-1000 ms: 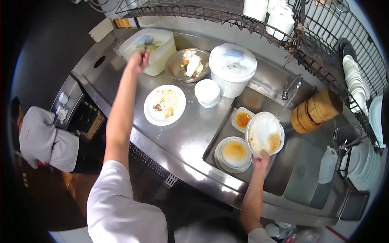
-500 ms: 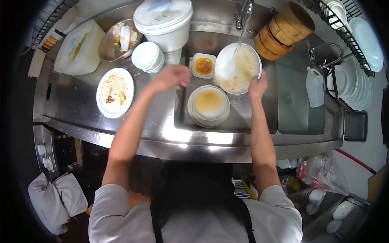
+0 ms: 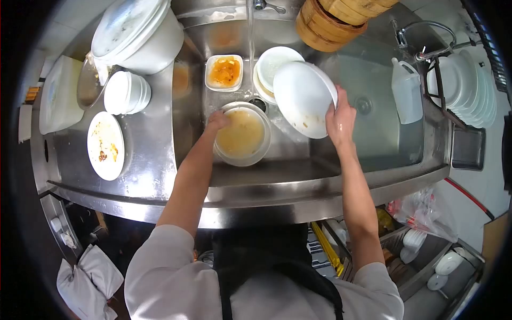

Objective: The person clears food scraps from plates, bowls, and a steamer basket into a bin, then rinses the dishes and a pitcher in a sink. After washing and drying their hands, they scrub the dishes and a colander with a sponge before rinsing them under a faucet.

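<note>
In my right hand (image 3: 341,118) is a white oval plate (image 3: 304,96), gripped at its right edge and tilted over the sink, with a few food scraps near its lower edge. My left hand (image 3: 217,121) closes on the left rim of a white bowl (image 3: 242,136) holding cloudy yellowish liquid; its fingertips are partly hidden at the rim. Behind the plate, partly covered by it, are stacked white dishes (image 3: 278,61). A square white dish (image 3: 224,72) with orange sauce sits at the sink's back left.
Water runs from the tap (image 3: 250,37). Bamboo steamers (image 3: 330,26) stand behind. To the right, a water-filled basin (image 3: 368,133) adjoins a white jug (image 3: 406,90) and racked plates (image 3: 453,85). On the left counter are a soiled oval plate (image 3: 105,146), stacked bowls (image 3: 127,93) and a lidded bucket (image 3: 144,42).
The view has shifted. My left hand has come from the air onto the bowl's rim. The plate has left the water stream, moved right and tipped; stacked dishes now show behind it.
</note>
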{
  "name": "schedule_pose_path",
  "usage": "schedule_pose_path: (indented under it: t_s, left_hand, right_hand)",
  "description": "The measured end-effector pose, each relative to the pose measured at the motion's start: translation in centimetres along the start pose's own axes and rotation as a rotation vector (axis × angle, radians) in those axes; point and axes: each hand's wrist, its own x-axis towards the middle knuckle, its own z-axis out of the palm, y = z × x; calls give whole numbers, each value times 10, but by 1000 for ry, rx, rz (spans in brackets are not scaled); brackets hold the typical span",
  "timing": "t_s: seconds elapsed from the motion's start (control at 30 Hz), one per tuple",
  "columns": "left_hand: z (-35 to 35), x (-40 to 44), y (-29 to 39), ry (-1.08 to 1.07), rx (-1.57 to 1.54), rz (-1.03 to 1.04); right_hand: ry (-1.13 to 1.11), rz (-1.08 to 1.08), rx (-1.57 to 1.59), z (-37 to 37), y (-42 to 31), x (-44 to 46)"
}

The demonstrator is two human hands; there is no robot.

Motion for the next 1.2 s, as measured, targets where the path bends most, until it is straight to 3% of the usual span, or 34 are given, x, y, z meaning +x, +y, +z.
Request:
schedule_pose_path:
  t_s: [0.17,0.5,0.73,0.9,1.1,1.2]
  left_hand:
    - [23,25,-3,64,190,6]
    - [-16,-25,12,251,229,-7]
    - [-59,-54,6,227,295,99]
    - [-102,-126,42,339,497,140]
    - [-148,-172,60,350,462,151]
    - [-146,-167,54,326,414,51]
  right_hand:
    - [-37,68,26,1,15,-4]
    - [-79,173,91,11,41,-11]
    - [-184,265,119,19,29,-16]
    - [-326,313,106,60,25,-19]
    - [-460,190,141,140,21,-25]
    - [-518,225,107,177,16,-33]
